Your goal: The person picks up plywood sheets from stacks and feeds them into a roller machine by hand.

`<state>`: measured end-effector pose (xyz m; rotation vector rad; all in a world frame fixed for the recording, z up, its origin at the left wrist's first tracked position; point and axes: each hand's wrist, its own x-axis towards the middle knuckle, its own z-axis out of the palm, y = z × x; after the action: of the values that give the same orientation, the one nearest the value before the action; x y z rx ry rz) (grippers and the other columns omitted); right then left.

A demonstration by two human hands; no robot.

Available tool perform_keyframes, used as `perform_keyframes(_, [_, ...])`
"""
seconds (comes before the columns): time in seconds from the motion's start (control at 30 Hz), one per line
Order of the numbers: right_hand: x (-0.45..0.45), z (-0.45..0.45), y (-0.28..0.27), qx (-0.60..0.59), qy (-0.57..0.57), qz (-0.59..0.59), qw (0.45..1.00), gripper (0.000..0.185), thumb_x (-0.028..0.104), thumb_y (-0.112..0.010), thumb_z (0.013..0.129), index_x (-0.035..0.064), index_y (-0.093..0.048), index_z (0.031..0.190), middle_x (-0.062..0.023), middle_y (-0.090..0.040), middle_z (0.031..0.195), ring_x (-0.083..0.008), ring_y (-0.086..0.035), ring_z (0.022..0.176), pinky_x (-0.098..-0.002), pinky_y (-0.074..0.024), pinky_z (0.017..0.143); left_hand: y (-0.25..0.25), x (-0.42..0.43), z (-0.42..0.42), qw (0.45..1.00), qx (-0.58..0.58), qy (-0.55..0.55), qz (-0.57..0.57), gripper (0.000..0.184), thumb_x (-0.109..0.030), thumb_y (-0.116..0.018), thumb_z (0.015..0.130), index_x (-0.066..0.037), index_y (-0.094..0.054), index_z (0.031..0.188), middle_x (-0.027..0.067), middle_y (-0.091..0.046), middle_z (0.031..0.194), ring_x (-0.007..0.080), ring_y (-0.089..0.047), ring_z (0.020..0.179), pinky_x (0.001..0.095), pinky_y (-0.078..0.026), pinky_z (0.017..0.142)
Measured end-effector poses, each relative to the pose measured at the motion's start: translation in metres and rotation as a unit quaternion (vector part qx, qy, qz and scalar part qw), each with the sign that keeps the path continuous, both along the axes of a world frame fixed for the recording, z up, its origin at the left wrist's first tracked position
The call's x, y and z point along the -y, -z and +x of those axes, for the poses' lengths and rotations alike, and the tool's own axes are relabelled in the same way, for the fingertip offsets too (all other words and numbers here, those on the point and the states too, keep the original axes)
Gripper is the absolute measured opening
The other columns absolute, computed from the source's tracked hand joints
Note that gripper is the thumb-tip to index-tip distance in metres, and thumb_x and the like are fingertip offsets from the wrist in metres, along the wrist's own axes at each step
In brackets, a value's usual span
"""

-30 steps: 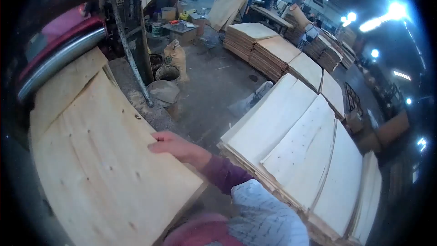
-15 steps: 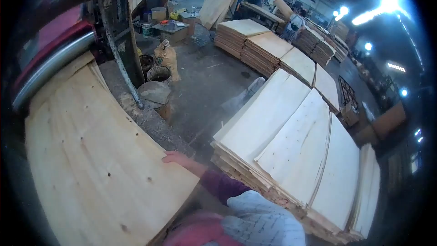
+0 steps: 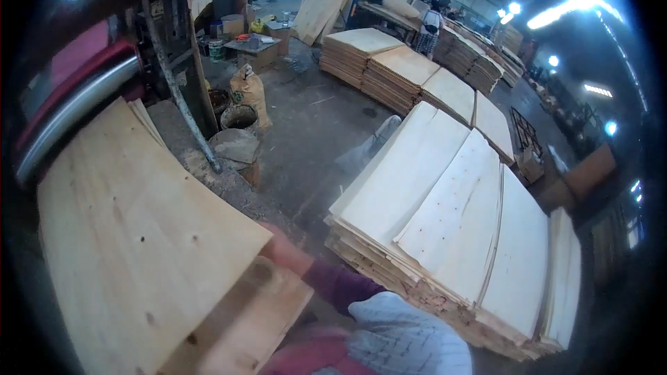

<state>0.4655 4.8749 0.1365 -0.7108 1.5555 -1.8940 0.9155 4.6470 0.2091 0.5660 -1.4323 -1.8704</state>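
one of the person's hands is in view, the right hand (image 3: 286,253), gripping a corner of a pale veneer sheet (image 3: 139,215) from its edge, the fingertips partly hidden; the left hand is out of view, so its state cannot be told. the veneer sheet spreads across the left side, its held corner raised above a lower sheet (image 3: 250,326) that shows beneath. a purple sleeve (image 3: 340,285) covers the forearm, with white patterned cloth (image 3: 410,333) behind it. at the sheet's far end, near it, sits a silver roller (image 3: 83,114) below a red one. to the right of the arm, apart from it, stands a broad stack of whitish veneer (image 3: 445,201), its top sheets overlapping. farther off, a mottled metal bar (image 3: 170,76) slants down beside an open bucket (image 3: 238,118) and a tan sack (image 3: 249,94). beyond the bare floor are browner veneer stacks (image 3: 372,62), leaning panels (image 3: 319,10) and another person (image 3: 429,28), standing among the far stacks.
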Motion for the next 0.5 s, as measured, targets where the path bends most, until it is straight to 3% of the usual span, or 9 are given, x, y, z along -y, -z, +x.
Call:
perform_keyframes(0.07, [-0.01, 0.017, 0.023, -0.299, 0.021, 0.148, 0.942, 0.041, 0.032, -0.05, 0.097, -0.0012, -0.058, 0.121, -0.0158, -0.064, 0.116, -0.0271, -0.061, 0.108, -0.0404, -0.0482, 0.093, 0.03, 0.063, -0.018, 0.957, -0.22, 0.186, 0.043, 0.043, -0.028, -0.065, 0.091, 0.008, -0.057, 0.113, 0.0167, -0.065, 0.111, 0.0232, -0.061, 0.092, 0.0292, -0.05, 0.079])
perform_keyframes(0.13, [-0.034, 0.04, 0.008, -0.451, -0.005, 0.251, 0.856, 0.043, 0.032, -0.051, 0.096, -0.0014, -0.057, 0.122, -0.0188, -0.061, 0.122, -0.0315, -0.056, 0.117, -0.0434, -0.0442, 0.099, 0.049, 0.089, -0.03, 0.988, -0.099, 0.081, -0.085, 0.045, -0.028, -0.063, 0.092, 0.004, -0.052, 0.121, 0.0157, -0.064, 0.113, 0.0233, -0.061, 0.094, 0.0306, -0.051, 0.081])
perform_keyframes(0.2, [-0.048, 0.048, 0.02, -0.517, 0.001, 0.27, 0.812, 0.042, 0.027, -0.052, 0.093, -0.0033, -0.055, 0.123, -0.0219, -0.055, 0.126, -0.0351, -0.051, 0.119, -0.0444, -0.0409, 0.102, 0.095, 0.127, -0.025, 0.918, 0.161, -0.12, -0.342, 0.05, -0.025, -0.057, 0.096, -0.003, -0.043, 0.138, 0.012, -0.06, 0.119, 0.0258, -0.06, 0.099, 0.0344, -0.053, 0.086])
perform_keyframes(0.27, [-0.057, 0.057, 0.021, -0.529, 0.041, 0.301, 0.792, 0.043, 0.024, -0.053, 0.09, -0.0037, -0.054, 0.123, -0.0232, -0.053, 0.126, -0.0373, -0.05, 0.119, -0.0447, -0.0402, 0.103, 0.149, 0.211, -0.039, 0.988, 0.085, -0.11, -0.07, 0.047, -0.022, -0.056, 0.096, 0.0, -0.045, 0.135, 0.0128, -0.062, 0.115, 0.0242, -0.061, 0.098, 0.0345, -0.053, 0.088])
perform_keyframes(0.33, [-0.065, 0.073, 0.005, -0.483, 0.112, 0.347, 0.796, 0.043, 0.024, -0.054, 0.088, -0.0027, -0.054, 0.123, -0.0226, -0.056, 0.122, -0.038, -0.053, 0.116, -0.0445, -0.0421, 0.101, 0.144, 0.237, -0.051, 0.985, -0.002, -0.008, 0.17, 0.041, -0.024, -0.053, 0.097, 0.002, -0.051, 0.128, 0.0126, -0.064, 0.112, 0.0231, -0.063, 0.098, 0.0343, -0.055, 0.086])
perform_keyframes(0.37, [-0.074, 0.073, -0.002, -0.5, 0.036, 0.427, 0.753, 0.044, 0.024, -0.055, 0.088, -0.0024, -0.054, 0.122, -0.0218, -0.057, 0.121, -0.0379, -0.054, 0.115, -0.0443, -0.0434, 0.1, 0.102, 0.226, -0.083, 0.959, -0.05, 0.085, 0.267, 0.039, -0.027, -0.051, 0.098, 0.003, -0.055, 0.122, 0.0121, -0.066, 0.11, 0.0228, -0.064, 0.099, 0.034, -0.057, 0.082])
perform_keyframes(0.4, [-0.08, 0.07, -0.009, -0.513, -0.051, 0.494, 0.7, 0.044, 0.025, -0.055, 0.087, -0.0021, -0.054, 0.122, -0.021, -0.058, 0.12, -0.0377, -0.055, 0.114, -0.0442, -0.0448, 0.098, 0.077, 0.2, -0.127, 0.952, -0.052, -0.075, 0.294, 0.038, -0.025, -0.051, 0.098, 0.003, -0.054, 0.123, 0.014, -0.065, 0.113, 0.0257, -0.063, 0.103, 0.0365, -0.054, 0.09])
perform_keyframes(0.47, [-0.083, 0.071, 0.001, -0.55, -0.038, 0.475, 0.685, 0.043, 0.026, -0.058, 0.085, -0.0005, -0.055, 0.119, -0.0196, -0.061, 0.114, -0.0376, -0.057, 0.11, -0.0449, -0.0479, 0.092, 0.101, 0.242, -0.147, 0.918, -0.135, -0.007, 0.374, 0.037, -0.023, -0.052, 0.097, 0.004, -0.053, 0.122, 0.0137, -0.064, 0.108, 0.0253, -0.062, 0.1, 0.0357, -0.052, 0.089])
perform_keyframes(0.5, [-0.088, 0.072, 0.016, -0.547, 0.066, 0.4, 0.732, 0.041, 0.026, -0.059, 0.084, 0.001, -0.056, 0.116, -0.0191, -0.064, 0.109, -0.0376, -0.059, 0.106, -0.0458, -0.0497, 0.088, 0.122, 0.267, -0.165, 0.918, -0.127, -0.009, 0.375, 0.035, -0.024, -0.054, 0.096, 0.002, -0.053, 0.12, 0.0116, -0.064, 0.105, 0.023, -0.062, 0.094, 0.0343, -0.053, 0.083])
